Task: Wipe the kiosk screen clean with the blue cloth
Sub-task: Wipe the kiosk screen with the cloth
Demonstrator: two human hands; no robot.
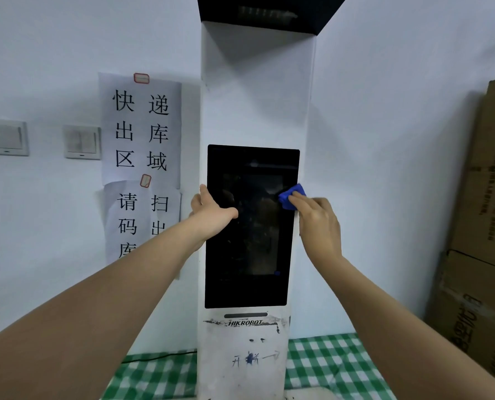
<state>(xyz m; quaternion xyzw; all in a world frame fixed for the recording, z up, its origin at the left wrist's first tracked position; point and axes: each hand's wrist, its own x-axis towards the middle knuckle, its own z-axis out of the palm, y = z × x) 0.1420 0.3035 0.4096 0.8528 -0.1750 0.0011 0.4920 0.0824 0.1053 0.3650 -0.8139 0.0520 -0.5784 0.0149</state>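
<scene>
Two white wall switches (6, 137) and taped paper notices (141, 128) sit at the left. My left hand (211, 210) has its grip wrapped round the left edge of the tall white kiosk column (257, 111), thumb lying on its dark glass screen (249, 249). The bunched blue cloth (291, 196) lies against the screen's right edge, held in the grip of my right hand (318, 220). Brown cardboard boxes (485, 197) stand far right.

Paper signs (141, 128), two wall switches (6, 137), cardboard boxes (482, 226), green checked tablecloth (327, 365)

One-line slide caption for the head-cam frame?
Right hand holds a blue cloth against the kiosk screen near its right edge; left hand grips the left edge.
</scene>
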